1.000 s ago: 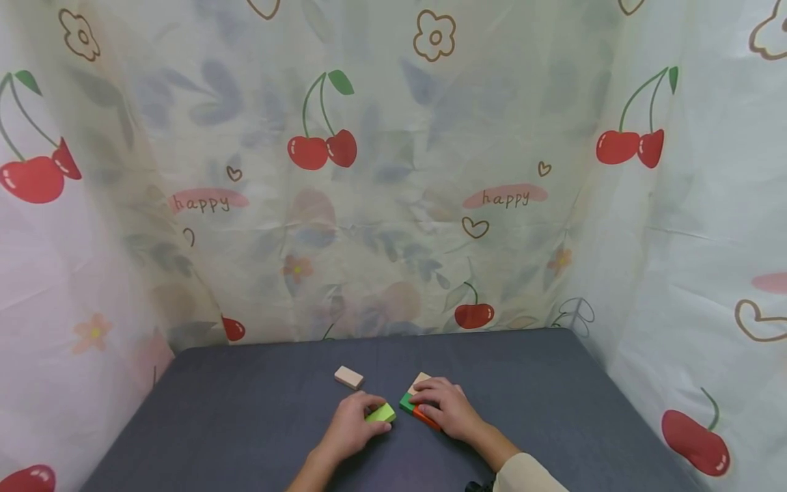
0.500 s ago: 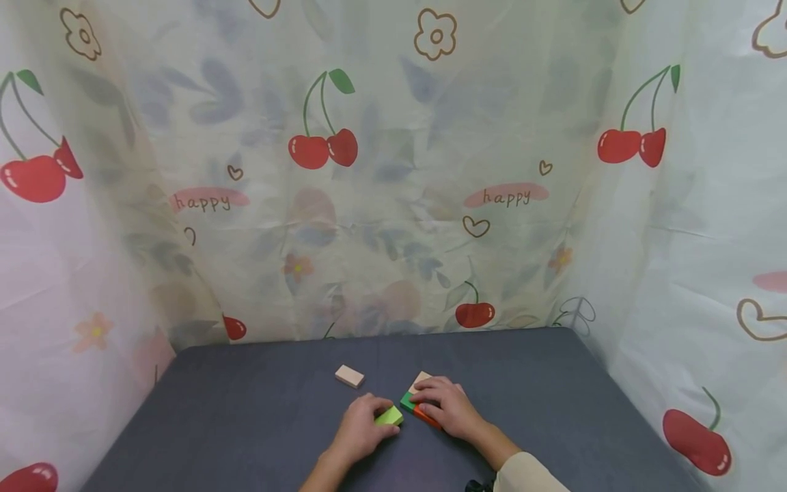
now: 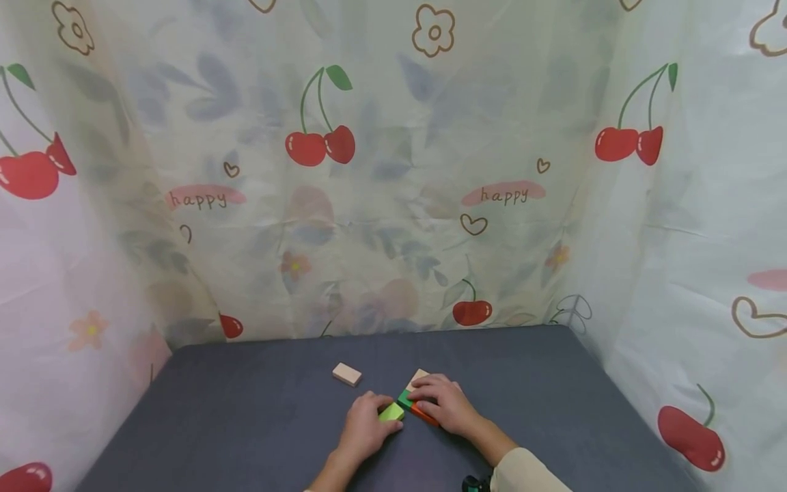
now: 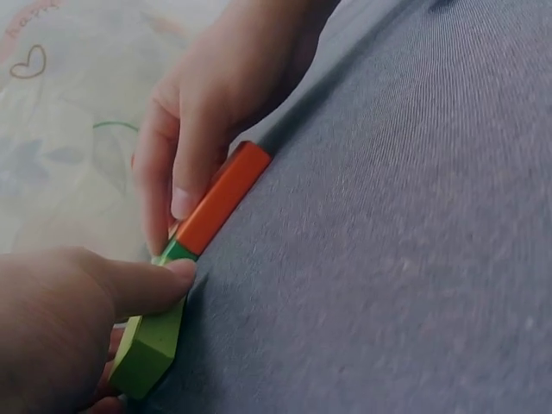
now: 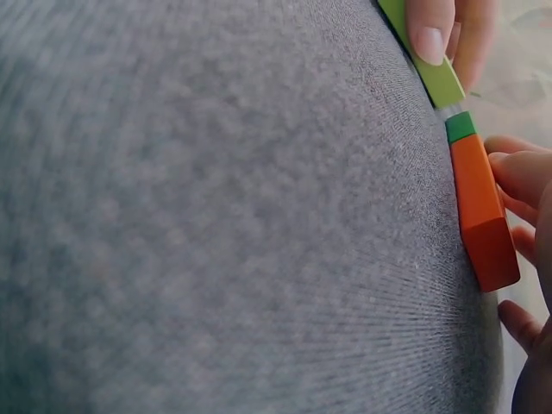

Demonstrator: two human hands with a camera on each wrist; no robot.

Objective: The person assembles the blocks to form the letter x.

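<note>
My left hand (image 3: 364,427) pinches a light green block (image 3: 392,412) between thumb and fingers. Its end lies close to a dark green block (image 3: 404,398), with a narrow gap showing in the right wrist view. Joined to the dark green one are an orange block (image 5: 485,216), running toward me, and a plain wooden block (image 3: 417,378), running away. Over the angle these make rests my right hand (image 3: 449,404), its fingertips touching the blocks from the far side of the orange one. That hand partly covers the plain wooden block.
Another plain wooden block (image 3: 347,374) lies alone on the dark grey tabletop (image 3: 258,417), beyond my left hand. A patterned curtain (image 3: 381,205) hangs behind the table and along both sides. A small black object (image 3: 475,484) sits by the right sleeve.
My left hand has moved right with the light green block, bringing its end up to the dark green block. The right hand has stayed on the blocks. The head view has shifted slightly.
</note>
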